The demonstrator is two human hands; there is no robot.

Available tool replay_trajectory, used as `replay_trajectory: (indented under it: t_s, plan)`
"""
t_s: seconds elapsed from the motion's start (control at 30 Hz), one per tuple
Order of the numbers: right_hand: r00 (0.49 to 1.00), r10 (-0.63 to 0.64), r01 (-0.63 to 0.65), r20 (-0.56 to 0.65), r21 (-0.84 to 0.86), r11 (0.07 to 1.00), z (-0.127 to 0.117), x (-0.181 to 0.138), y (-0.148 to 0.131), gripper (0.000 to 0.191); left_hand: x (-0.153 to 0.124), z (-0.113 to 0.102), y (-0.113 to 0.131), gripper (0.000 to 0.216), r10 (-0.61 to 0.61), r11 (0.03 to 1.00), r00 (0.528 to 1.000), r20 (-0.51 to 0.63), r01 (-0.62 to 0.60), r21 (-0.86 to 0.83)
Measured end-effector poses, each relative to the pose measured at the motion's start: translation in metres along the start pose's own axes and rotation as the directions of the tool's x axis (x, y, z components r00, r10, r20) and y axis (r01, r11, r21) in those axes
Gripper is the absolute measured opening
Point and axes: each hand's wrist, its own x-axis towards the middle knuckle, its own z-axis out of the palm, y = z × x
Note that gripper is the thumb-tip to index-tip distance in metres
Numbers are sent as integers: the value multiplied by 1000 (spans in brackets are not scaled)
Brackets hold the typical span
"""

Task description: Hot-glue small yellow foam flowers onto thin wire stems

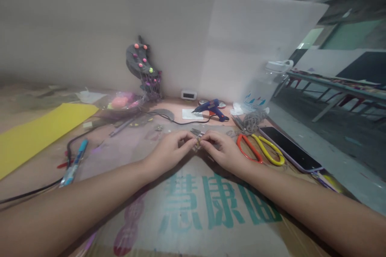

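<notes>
My left hand and my right hand meet fingertip to fingertip over a flat cardboard sheet with green printed characters. Both pinch one tiny object between them; it is too small and blurred to name. Small pliers or a metal tool lie just beyond the fingers. Both forearms rest on the cardboard.
Orange and yellow-handled scissors and a phone lie to the right. A blue glue gun and a clear bottle stand behind. A dark craft piece with coloured balls, a yellow sheet and a blue pen sit left.
</notes>
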Motion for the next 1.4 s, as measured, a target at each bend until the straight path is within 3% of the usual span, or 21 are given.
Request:
replay_trajectory:
  t_s: [0.23, 0.37, 0.43, 0.53, 0.67, 0.8, 0.9, 1.07, 1.17, 1.3, 1.33, 1.4]
  plan:
    - [999, 12, -10, -31, 50, 999, -5, -1, -3, 22, 0, 0, 0, 25, -27, 1000, 999, -30, 26, -14]
    - [973, 20, -27, -231, -29, 999, -20, 7, 4, 19, -1, 0, -2, 29, -49, 999, 996, -74, 48, -16]
    - [963, 55, -81, -262, -89, 993, -28, 14, 14, 16, -1, 0, -2, 30, -33, 999, 998, -62, 33, 1]
    - [989, 98, -117, -113, -177, 977, -32, 20, 30, 15, -2, 0, -1, 29, 1, 999, 1000, -12, -1, 44]
    - [994, 31, 4, 101, -333, 943, -28, 17, 38, 22, -1, 1, 0, 27, -2, 999, 1000, 8, 2, 48]
    - [980, -55, 143, 193, -480, 865, -24, 14, 34, 26, -1, 1, 2, 26, 0, 999, 1000, 13, 0, 43]
    - [980, -57, 150, 192, -512, 846, -24, 15, 31, 22, -1, 0, 2, 26, -3, 998, 1000, 18, 2, 56]
    - [995, 66, -27, 71, -446, 895, -24, 18, 35, 17, -1, 1, 0, 27, -9, 996, 1000, 7, 9, 85]
    - [984, 106, -136, -140, -225, 965, -30, 23, 44, 16, -1, 1, -1, 27, -15, 995, 1000, -10, 16, 98]
    - [872, 120, -108, -474, 52, 993, -42, 25, 43, 17, -1, 2, -4, 27, -34, 993, 999, -34, 38, 111]
    - [858, 117, -98, -499, 65, 993, -44, 22, 39, 18, 0, 2, -5, 26, -40, 994, 998, -44, 45, 105]
    - [880, 96, -97, -466, 22, 995, -43, 12, 25, 20, 0, 2, -5, 25, -58, 993, 996, -63, 64, 97]
